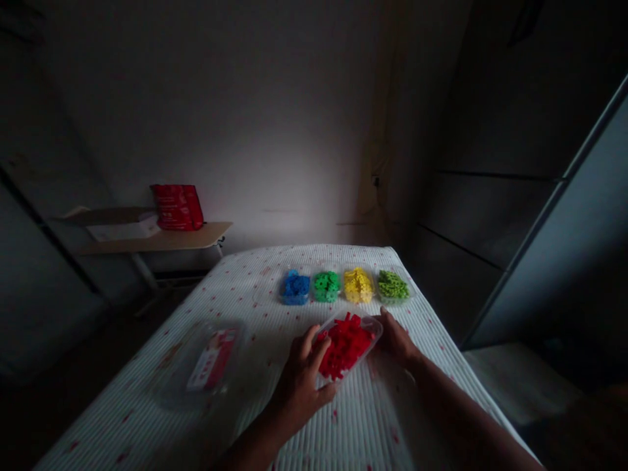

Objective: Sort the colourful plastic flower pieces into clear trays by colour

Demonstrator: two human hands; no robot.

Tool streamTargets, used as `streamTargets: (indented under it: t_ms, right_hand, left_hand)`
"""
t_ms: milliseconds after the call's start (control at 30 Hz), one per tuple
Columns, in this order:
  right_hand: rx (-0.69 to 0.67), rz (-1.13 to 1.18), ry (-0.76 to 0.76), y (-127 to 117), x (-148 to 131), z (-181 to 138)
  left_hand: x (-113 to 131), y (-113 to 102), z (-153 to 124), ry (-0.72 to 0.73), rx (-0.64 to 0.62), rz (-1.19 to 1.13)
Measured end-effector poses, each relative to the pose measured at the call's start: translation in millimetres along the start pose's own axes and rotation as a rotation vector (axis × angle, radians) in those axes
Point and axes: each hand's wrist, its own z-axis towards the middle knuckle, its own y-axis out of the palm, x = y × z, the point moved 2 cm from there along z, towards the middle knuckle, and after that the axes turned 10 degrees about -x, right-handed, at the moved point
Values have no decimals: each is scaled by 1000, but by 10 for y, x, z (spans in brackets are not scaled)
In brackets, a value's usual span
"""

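A clear plastic tray (373,325) full of red pieces (346,350) lies on the white striped tablecloth (255,307), near the middle right. My left hand (301,383) grips its near left side, fingers curled over the rim. The tray's far right corner is held by my right hand (398,340). Behind it stands a row of small clear tubs: blue pieces (295,288), green pieces (326,286), yellow pieces (358,285) and lime-green pieces (392,285).
A clear lid with a red and white label (212,360) lies on the cloth to the left. Beyond the table's left edge stands a wooden side table (161,241) with a red bag (176,206). The room is dark; a grey panel (564,242) leans at right.
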Motion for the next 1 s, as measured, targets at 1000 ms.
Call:
streamTargets:
  t_ms: [1000]
  right_hand:
    - [-273, 193, -86, 350, -84, 395]
  left_hand:
    - [-655, -6, 84, -131, 323, -84]
